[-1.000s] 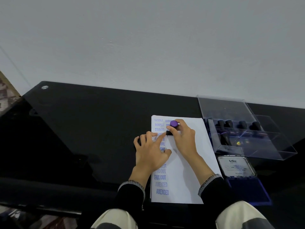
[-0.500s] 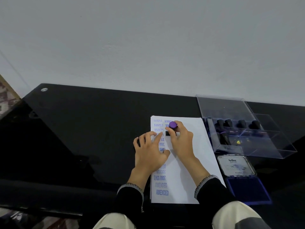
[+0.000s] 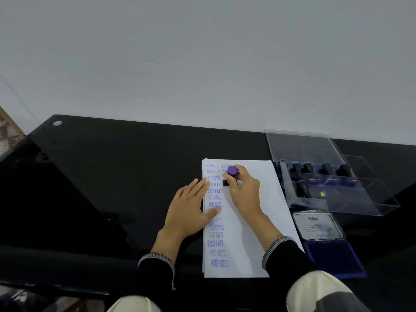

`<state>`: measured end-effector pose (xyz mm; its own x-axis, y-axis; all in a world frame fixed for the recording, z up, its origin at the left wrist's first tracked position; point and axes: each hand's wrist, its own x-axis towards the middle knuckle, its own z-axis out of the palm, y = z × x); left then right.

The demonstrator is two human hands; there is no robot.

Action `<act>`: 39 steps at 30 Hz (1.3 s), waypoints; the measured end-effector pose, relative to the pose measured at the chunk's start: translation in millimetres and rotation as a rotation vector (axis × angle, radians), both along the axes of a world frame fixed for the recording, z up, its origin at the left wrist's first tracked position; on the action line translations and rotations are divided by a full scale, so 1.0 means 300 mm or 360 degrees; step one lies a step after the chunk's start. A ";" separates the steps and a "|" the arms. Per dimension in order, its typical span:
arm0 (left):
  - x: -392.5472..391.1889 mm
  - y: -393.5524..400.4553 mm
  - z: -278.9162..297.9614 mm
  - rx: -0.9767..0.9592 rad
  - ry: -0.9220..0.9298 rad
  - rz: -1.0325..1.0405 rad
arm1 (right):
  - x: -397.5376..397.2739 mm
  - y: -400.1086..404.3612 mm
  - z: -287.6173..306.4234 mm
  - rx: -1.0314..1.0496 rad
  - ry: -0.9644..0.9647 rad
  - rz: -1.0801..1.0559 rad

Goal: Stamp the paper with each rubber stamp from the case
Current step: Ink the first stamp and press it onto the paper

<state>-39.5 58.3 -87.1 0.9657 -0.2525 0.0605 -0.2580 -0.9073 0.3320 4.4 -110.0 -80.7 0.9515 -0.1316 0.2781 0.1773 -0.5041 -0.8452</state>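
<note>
A white paper (image 3: pixel 254 221) lies on the black table, its left column filled with blue stamped words. My right hand (image 3: pixel 244 191) grips a rubber stamp with a purple knob (image 3: pixel 232 170), its black base down on the paper near the top. My left hand (image 3: pixel 191 208) lies flat with straight fingers on the paper's left edge. The clear plastic case (image 3: pixel 333 183) stands open to the right of the paper, with several black-handled stamps in it.
An open blue ink pad (image 3: pixel 333 257), with its labelled lid (image 3: pixel 318 226) folded back, sits in front of the case. The black table (image 3: pixel 112 176) runs to a grey wall behind. My knees show at the bottom edge.
My left hand has slid left, uncovering more stamped words. My right hand has stayed near the paper's top with the stamp, shifting only slightly.
</note>
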 end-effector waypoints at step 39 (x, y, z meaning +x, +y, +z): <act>0.025 -0.029 0.003 -0.0178 0.0109 0.0274 | -0.001 0.008 -0.011 0.0047 0.0005 0.0014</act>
<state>-32.0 49.5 -86.1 0.9968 -0.0787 0.0119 -0.0757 -0.8925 0.4447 4.0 -107.7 -84.0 0.9535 -0.1312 0.2713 0.1790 -0.4776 -0.8602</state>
